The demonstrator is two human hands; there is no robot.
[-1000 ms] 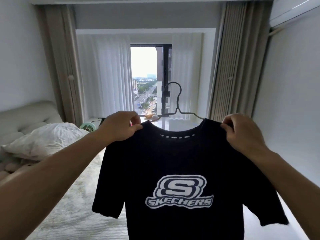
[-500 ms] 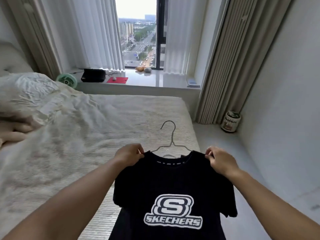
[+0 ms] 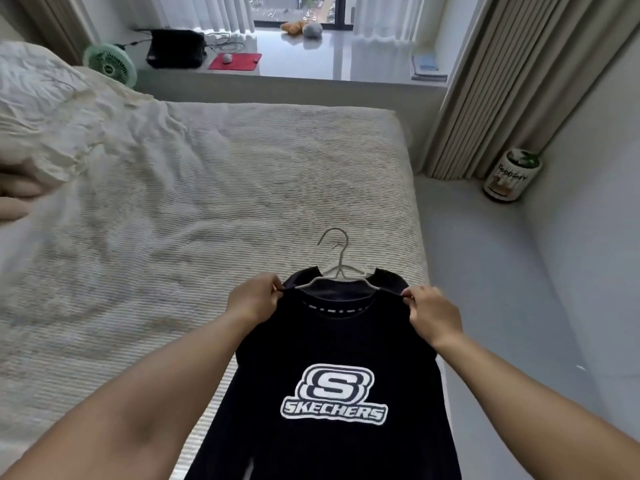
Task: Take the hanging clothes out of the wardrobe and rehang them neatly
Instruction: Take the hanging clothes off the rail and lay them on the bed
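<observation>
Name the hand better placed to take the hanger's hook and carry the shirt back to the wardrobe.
Probably the left hand. Both hands pinch the black T-shirt at its shoulders, but the wire hanger's hook opens towards the left, nearer that hand; the right hand sits slightly farther off.

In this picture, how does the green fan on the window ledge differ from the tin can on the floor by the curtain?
The green fan is round, flat and faces the room, at the far left beside the bed; the tin can is a cylinder standing upright on the floor at the right, by the curtain. The fan is plain mint green; the can is mostly white, with printed lettering and a green top. Neither is touched by a hand.
</observation>
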